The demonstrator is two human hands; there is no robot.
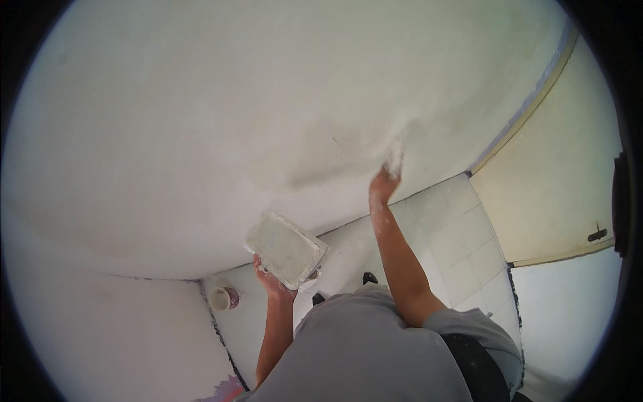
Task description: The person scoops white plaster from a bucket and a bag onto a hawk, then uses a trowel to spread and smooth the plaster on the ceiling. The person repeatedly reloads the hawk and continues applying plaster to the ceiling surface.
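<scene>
My left hand (273,280) is closed around the underside of a rectangular plaster hawk (284,249), its flat top coated with whitish, dried-looking plaster. The hawk is held tilted, a short way from the wall. On the right, my outstretched arm reaches up to the pale wall (221,100). There my right hand (384,185) grips a whitish putty knife (396,154), smeared by motion, so its exact shape is hard to make out. White residue covers the fingers and wrist. Darker, damp-looking patches mark the wall around the tool.
A small white-and-reddish bucket (224,298) stands on the floor at the left, near the wall corner. Light tiles (462,238) cover the floor around my feet. At the right is a cream door (556,154) with a dark handle (597,235), beside its frame.
</scene>
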